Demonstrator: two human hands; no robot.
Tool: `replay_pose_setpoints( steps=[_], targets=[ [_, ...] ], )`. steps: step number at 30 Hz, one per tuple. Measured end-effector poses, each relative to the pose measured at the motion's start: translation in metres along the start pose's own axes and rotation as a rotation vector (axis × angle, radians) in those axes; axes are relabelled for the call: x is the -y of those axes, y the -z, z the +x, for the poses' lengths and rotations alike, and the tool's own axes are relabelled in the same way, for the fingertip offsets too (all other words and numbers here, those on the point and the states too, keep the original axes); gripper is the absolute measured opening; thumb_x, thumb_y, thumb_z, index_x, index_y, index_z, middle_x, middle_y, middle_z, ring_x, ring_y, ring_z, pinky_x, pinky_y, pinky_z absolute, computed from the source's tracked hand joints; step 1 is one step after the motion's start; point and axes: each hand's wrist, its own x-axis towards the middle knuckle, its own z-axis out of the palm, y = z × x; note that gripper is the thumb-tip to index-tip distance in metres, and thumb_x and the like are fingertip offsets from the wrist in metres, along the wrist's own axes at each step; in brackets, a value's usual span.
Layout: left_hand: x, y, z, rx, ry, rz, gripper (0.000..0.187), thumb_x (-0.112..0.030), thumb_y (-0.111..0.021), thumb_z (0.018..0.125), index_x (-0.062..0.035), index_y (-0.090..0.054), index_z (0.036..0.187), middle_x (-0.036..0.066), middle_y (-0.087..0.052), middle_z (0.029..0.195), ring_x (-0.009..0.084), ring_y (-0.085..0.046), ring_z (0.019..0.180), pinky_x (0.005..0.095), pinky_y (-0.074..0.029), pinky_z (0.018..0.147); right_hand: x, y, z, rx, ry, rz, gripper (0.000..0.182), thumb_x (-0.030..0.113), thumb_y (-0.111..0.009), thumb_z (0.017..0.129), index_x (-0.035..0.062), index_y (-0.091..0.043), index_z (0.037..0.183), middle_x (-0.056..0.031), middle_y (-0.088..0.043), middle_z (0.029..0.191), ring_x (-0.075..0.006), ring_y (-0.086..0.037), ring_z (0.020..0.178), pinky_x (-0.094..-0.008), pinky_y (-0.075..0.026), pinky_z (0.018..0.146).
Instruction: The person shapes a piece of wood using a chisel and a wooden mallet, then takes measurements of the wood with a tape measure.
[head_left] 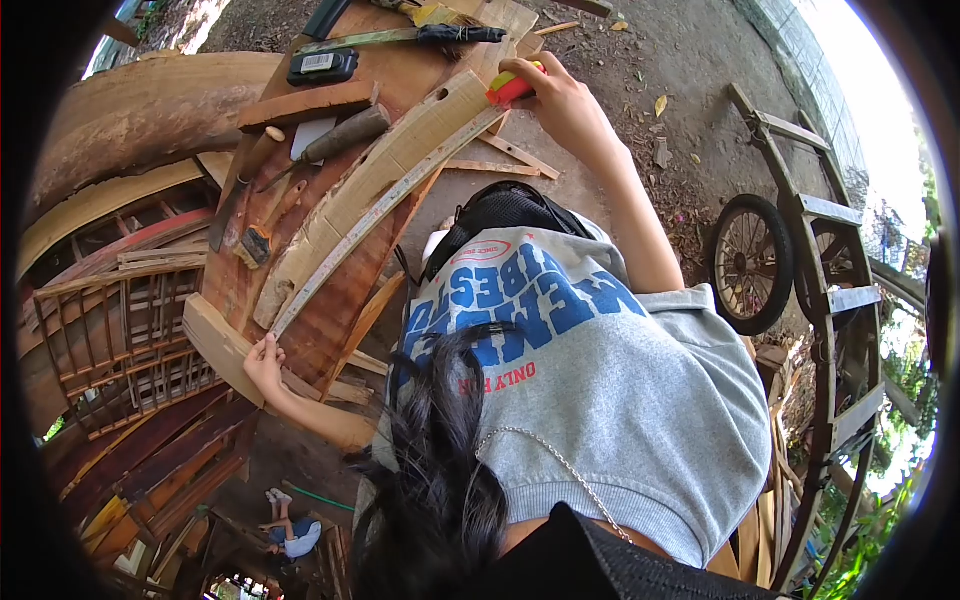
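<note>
A long pale wooden board [385,180] with a hole near its far end lies on a reddish-brown wooden bench [345,300]. The pulled-out blade of a tape measure [372,212] runs along the board's near edge. At the far end, my right hand [545,90] is closed around the red and yellow tape measure case [513,84]. My left hand [264,368] pinches the blade's free end by the board's near end. Just beyond that hand is a curved wooden piece [218,338] at the bench's end.
On the bench lie a wooden-handled tool [345,135], a wood block [310,103], a black case [322,66], a brush [255,245] and a blade with a wrapped handle [460,34]. A spoked wheel [750,263] and wooden frame [822,260] stand right. Another person [297,538] is lower left.
</note>
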Motion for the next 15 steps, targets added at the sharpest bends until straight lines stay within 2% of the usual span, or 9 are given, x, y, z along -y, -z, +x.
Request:
replay_pose_setpoints(
  steps=[4, 7, 12, 15],
  targets=[
    [-0.005, -0.001, -0.004, -0.007, 0.001, 0.013, 0.025, -0.019, -0.069, 0.081, 0.0028, -0.063, 0.09, 0.003, -0.06, 0.07, 0.0069, -0.052, 0.055, 0.0178, -0.044, 0.046, -0.009, 0.003, 0.001, -0.006, 0.022, -0.011, 0.04, 0.02, -0.062, 0.08, 0.0197, -0.052, 0.119, -0.0117, -0.054, 0.105, -0.0315, -0.062, 0.087, -0.0386, -0.052, 0.074],
    [-0.004, -0.002, -0.004, -0.004, -0.004, -0.009, 0.024, -0.019, -0.069, 0.081, 0.0021, -0.063, 0.089, 0.002, -0.059, 0.069, 0.0065, -0.052, 0.054, 0.0178, -0.044, 0.045, -0.019, 0.013, 0.004, 0.013, 0.06, 0.214, 0.04, 0.015, -0.064, 0.079, 0.0168, -0.055, 0.117, -0.0108, -0.058, 0.102, -0.0284, -0.06, 0.091, -0.0348, -0.049, 0.077],
    [-0.004, -0.005, -0.006, 0.006, -0.03, -0.038, 0.023, -0.019, -0.069, 0.081, 0.0014, -0.062, 0.089, 0.003, -0.059, 0.07, 0.007, -0.053, 0.055, 0.0184, -0.044, 0.046, 0.001, 0.027, -0.005, -0.011, 0.077, 0.252, 0.04, 0.011, -0.064, 0.078, 0.0138, -0.055, 0.117, -0.011, -0.059, 0.098, -0.0272, -0.059, 0.087, -0.0343, -0.048, 0.076],
    [-0.007, -0.007, -0.01, 0.006, -0.05, -0.04, 0.024, -0.02, -0.068, 0.082, 0.0018, -0.062, 0.089, 0.003, -0.06, 0.072, 0.0074, -0.054, 0.056, 0.0188, -0.044, 0.047, 0.023, 0.018, -0.01, 0.102, 0.139, 0.346, 0.042, 0.012, -0.066, 0.075, 0.0125, -0.055, 0.115, -0.0106, -0.059, 0.099, -0.0276, -0.06, 0.088, -0.035, -0.049, 0.076]
  ],
)
